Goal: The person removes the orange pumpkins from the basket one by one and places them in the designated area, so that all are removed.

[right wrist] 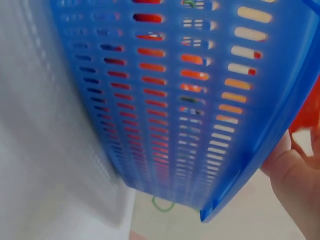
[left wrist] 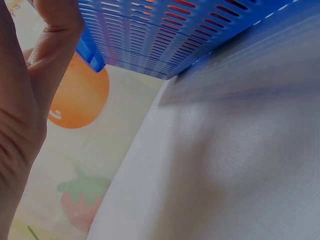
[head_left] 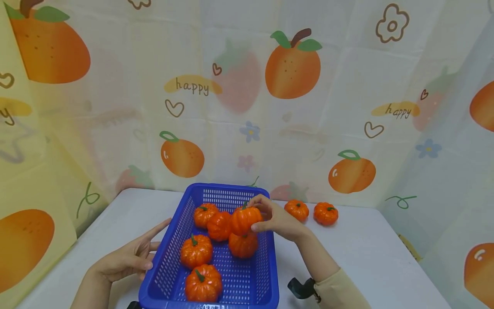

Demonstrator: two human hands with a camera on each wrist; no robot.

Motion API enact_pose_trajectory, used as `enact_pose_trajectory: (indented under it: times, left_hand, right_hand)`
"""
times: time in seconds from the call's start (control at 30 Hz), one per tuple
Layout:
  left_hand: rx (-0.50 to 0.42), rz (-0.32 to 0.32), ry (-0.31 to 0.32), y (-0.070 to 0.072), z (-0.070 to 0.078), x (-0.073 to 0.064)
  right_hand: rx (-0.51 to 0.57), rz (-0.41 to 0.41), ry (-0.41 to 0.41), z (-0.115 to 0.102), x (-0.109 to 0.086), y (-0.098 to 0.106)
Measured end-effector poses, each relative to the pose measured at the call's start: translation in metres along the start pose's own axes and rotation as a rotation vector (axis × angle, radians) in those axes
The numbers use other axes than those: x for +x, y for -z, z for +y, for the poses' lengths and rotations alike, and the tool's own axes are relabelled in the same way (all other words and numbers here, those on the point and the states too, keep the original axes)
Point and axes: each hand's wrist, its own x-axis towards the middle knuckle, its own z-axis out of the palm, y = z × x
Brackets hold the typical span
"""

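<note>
A blue plastic basket point(head_left: 266, 274) stands on the table with several small orange pumpkins inside, among them a front pumpkin point(head_left: 203, 284) and a left pumpkin point(head_left: 196, 252). My right hand point(head_left: 279, 221) reaches over the basket's right rim and pinches a pumpkin point(head_left: 245, 219) between thumb and fingers. That pumpkin is above another pumpkin point(head_left: 243, 246), partly covering it; whether they touch I cannot tell. My left hand point(head_left: 129, 255) is at the basket's left side, index finger extended along it and thumb by the rim. In the right wrist view, the basket wall point(right wrist: 165, 100) hides most of the held pumpkin.
Two more pumpkins, a nearer-to-basket one point(head_left: 296, 210) and a right one point(head_left: 326, 213), sit on the white table point(head_left: 347, 257) behind my right forearm. A fruit-printed cloth point(head_left: 247, 107) hangs behind the table and at both sides.
</note>
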Motion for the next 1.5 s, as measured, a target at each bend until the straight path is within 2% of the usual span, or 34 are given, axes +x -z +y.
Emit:
enact_pose_trajectory:
  times: [0.2,0.47,0.67,0.93,1.1,1.33,1.5]
  left_hand:
    - [-0.007,-0.003,-0.001,0.000,-0.001,0.000]
    - [-0.007,0.003,0.002,0.000,-0.001,0.000]
    - [-0.009,0.003,-0.001,0.000,0.000,0.001]
    - [0.002,-0.001,-0.003,0.002,-0.001,0.001]
    - [0.007,-0.001,-0.005,0.002,-0.001,0.001]
    - [0.006,0.012,0.003,0.002,-0.002,-0.001]
    - [0.009,0.016,0.005,0.001,-0.001,-0.001]
  right_hand:
    - [0.032,0.117,0.001,0.003,-0.002,0.009]
    - [-0.010,0.262,0.018,0.010,-0.007,0.025]
    - [-0.054,0.329,0.035,0.012,-0.014,0.040]
    - [-0.173,0.482,-0.091,0.017,-0.032,0.069]
    - [-0.193,0.570,-0.105,0.017,-0.045,0.092]
    - [-0.146,0.713,-0.152,0.020,-0.064,0.120]
    - [-0.117,0.829,-0.132,0.023,-0.078,0.134]
